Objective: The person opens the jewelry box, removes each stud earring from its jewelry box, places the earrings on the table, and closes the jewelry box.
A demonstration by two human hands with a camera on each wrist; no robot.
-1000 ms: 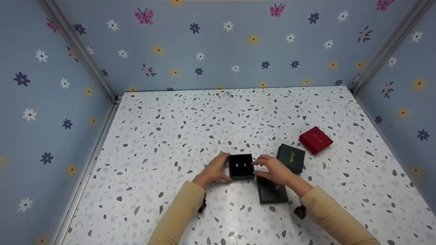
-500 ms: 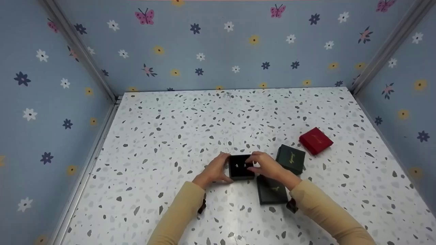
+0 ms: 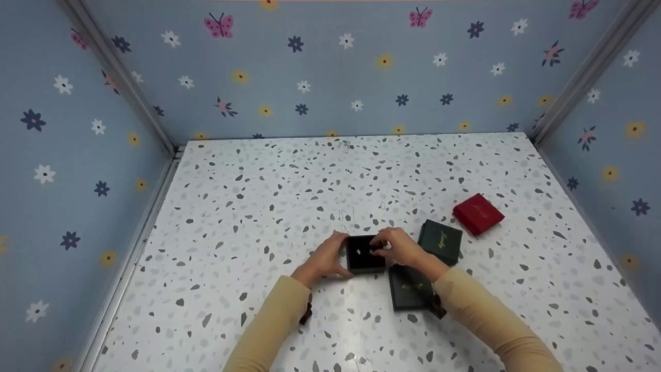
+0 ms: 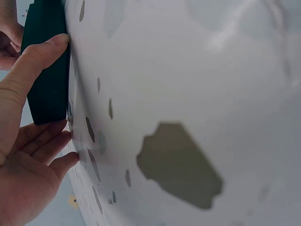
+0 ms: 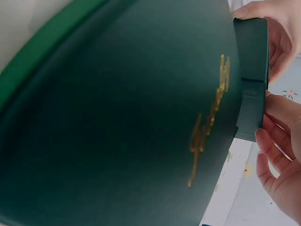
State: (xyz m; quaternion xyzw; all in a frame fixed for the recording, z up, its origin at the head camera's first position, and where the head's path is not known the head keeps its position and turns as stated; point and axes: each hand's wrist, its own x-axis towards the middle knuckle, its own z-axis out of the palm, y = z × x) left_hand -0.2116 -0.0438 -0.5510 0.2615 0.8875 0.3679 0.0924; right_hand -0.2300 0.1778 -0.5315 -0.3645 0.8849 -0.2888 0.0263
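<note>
My left hand (image 3: 327,257) holds the dark green jewelry box (image 3: 365,269) by its left side, thumb at the near corner and fingers at the far one. In the left wrist view, its thumb lies along the side of the box (image 4: 49,89). Inside the open box is a black pad (image 3: 364,261) with a small shiny ear stud (image 3: 359,252) on its left. Above the pad's right half, my right hand (image 3: 405,249) brings thumb and fingertips together at the other ear stud (image 3: 372,251), which they mostly cover. In the right wrist view, the right hand (image 5: 282,150) reaches over the box edge.
A dark green lid (image 3: 408,295) with gold script lies under the right forearm. Behind it stand another green box (image 3: 440,242) and a red box (image 3: 478,213), both with gold script. Flowered panels (image 3: 330,67) enclose the speckled white table (image 3: 268,206).
My right hand has moved left and inward from the box's right edge to the right ear stud, its fingertips closing there. The left hand and the box have stayed put.
</note>
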